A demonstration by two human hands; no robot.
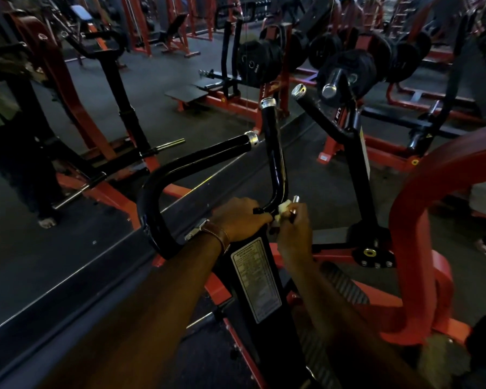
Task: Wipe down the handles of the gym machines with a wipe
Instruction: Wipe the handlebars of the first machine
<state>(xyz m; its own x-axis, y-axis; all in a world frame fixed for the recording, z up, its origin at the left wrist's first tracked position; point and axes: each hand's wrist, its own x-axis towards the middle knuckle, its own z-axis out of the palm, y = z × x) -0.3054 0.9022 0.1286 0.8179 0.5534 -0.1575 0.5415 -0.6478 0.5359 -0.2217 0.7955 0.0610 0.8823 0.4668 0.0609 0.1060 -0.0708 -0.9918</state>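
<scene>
Head view: your right hand (293, 228) pinches the white wipe (283, 209) against the base of the black upright handle (274, 153).

Your wipe sits at the lower bend of that handle, just where the tube curves down toward the machine's black column (253, 301). Your right grip is closed on the wipe, fingers curled round it. Your left hand (239, 221) is wrapped over the black frame just beside the wipe, grip closed on the tube; a watch with a brown strap (208, 233) is on that wrist. A second handle (208, 154) with a silver end cap branches off to the left. A white printed label (256, 279) is fixed to the column below your hands. Orange frame tubing (413, 209) curves up on your right. Black weight plates (345, 68) hang on machines farther back, on the dark floor (68, 262).
</scene>
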